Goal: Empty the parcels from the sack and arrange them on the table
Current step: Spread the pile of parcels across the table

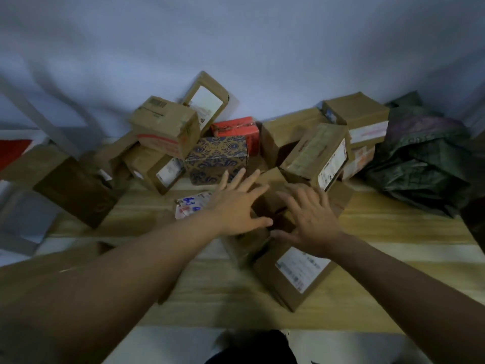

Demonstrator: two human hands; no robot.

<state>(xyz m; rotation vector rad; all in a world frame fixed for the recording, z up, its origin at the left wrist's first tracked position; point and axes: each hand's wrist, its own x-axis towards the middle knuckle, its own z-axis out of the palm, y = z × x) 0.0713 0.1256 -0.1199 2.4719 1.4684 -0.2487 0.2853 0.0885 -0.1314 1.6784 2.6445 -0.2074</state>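
A plain pale blue-grey wall fills the upper half, dimly and evenly lit. The light wood counter butts against it along its far edge. Off the counter's left edge stands a grey frame of slanted bars, with something red beside it, too blurred to identify.
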